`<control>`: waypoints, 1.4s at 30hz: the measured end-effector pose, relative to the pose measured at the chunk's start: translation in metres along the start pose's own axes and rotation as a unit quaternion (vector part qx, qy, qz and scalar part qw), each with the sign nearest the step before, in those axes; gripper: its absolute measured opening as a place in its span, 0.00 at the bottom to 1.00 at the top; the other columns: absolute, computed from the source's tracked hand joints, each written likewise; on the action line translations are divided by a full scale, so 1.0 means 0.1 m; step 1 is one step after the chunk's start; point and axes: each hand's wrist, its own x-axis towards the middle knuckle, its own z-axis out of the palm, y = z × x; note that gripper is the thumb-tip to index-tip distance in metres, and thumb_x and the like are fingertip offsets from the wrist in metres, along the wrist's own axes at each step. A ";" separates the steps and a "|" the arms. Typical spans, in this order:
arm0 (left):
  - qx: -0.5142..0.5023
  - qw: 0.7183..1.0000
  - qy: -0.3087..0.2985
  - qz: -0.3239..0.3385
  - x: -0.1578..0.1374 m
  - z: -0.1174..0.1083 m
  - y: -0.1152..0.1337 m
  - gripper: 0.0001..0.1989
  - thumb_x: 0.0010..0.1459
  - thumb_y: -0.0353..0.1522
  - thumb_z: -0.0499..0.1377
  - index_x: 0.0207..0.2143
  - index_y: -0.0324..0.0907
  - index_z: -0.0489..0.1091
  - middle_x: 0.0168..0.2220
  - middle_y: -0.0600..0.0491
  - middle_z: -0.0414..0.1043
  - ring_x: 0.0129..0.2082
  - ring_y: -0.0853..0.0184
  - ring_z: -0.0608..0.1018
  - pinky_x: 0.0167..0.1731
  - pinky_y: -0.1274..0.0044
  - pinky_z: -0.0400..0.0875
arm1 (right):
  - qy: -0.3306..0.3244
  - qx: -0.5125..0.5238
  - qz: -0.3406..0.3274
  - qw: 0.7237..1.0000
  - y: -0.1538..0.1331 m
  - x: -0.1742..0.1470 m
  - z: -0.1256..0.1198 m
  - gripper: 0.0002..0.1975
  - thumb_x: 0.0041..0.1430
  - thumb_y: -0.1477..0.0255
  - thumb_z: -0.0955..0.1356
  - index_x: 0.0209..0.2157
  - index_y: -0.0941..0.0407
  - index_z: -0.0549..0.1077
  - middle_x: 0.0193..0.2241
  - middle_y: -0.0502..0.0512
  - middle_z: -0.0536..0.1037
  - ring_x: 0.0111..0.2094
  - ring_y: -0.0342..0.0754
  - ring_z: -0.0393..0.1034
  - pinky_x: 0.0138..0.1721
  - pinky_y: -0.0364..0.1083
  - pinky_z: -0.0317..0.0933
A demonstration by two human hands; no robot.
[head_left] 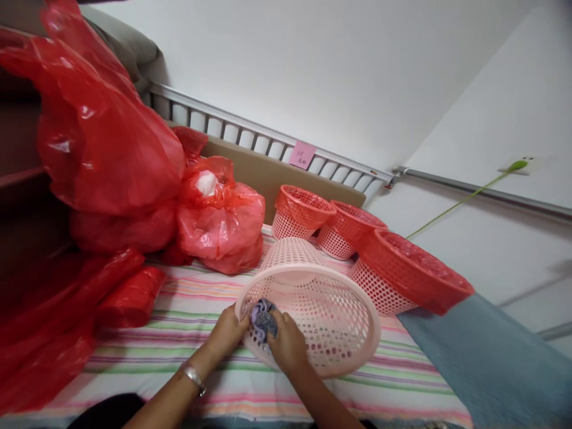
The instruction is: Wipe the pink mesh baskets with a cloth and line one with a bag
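A pale pink perforated plastic basket [313, 273] lies tipped on its side on a striped cloth [192, 339], its mouth facing me. My left hand [229, 331] grips the basket's rim at the left, thumb over the edge. Inside the mouth, my right hand [288, 342] is closed on a crumpled grey and purple cloth [263, 320], held against the inner wall near that same rim. Part of the cloth is hidden under my fingers.
Three baskets lined with red bags, a near one [393, 274] among them, stand at the right. Filled red plastic bags [223, 226] and a red bag roll [131, 298] lie left. Behind is a white radiator [232, 134] with a pink note [302, 155].
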 end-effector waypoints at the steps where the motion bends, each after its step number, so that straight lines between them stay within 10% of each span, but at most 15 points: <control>1: -0.003 1.000 -0.002 0.007 0.00 0.01 0.01 0.17 0.53 0.31 0.52 0.42 0.33 0.73 0.37 0.46 0.78 0.37 0.62 0.78 0.38 0.75 0.71 | 0.009 -0.008 0.014 1.000 0.02 0.11 0.03 0.20 0.51 0.73 0.63 0.48 0.53 0.67 0.40 0.57 0.72 0.43 0.52 0.66 0.41 0.44 0.56; 12: 0.008 1.000 -0.030 -0.002 -0.01 0.03 0.03 0.17 0.52 0.27 0.51 0.43 0.34 0.72 0.35 0.48 0.78 0.34 0.65 0.77 0.37 0.76 0.70 | -0.025 -0.043 0.129 0.990 0.26 1.36 0.13 0.20 0.63 0.66 0.56 0.52 0.56 0.67 0.50 0.62 0.71 0.50 0.55 0.64 0.45 0.48 0.57; 18: 0.003 1.000 -0.024 -0.001 -0.01 0.03 0.02 0.17 0.52 0.28 0.51 0.42 0.33 0.72 0.36 0.47 0.78 0.36 0.64 0.77 0.38 0.76 0.70 | -0.049 -0.043 0.097 0.993 0.22 1.11 0.09 0.20 0.57 0.67 0.62 0.51 0.55 0.68 0.44 0.60 0.74 0.45 0.53 0.69 0.42 0.46 0.59; 30: 0.010 0.999 0.002 0.031 -0.07 0.02 -0.02 0.13 0.54 0.30 0.52 0.37 0.34 0.73 0.33 0.48 0.78 0.33 0.65 0.77 0.35 0.78 0.70 | -0.032 0.045 -0.025 0.998 -0.12 -0.45 -0.03 0.19 0.51 0.72 0.64 0.47 0.53 0.69 0.43 0.56 0.72 0.45 0.50 0.66 0.46 0.44 0.57; 42: 0.128 0.990 -0.035 0.055 -0.04 -0.28 0.27 0.15 0.46 0.24 0.50 0.34 0.36 0.73 0.29 0.50 0.76 0.28 0.67 0.75 0.30 0.80 0.66 | 0.001 -0.088 0.017 0.996 0.08 0.76 0.07 0.20 0.57 0.71 0.61 0.51 0.56 0.67 0.43 0.60 0.72 0.43 0.53 0.68 0.39 0.46 0.60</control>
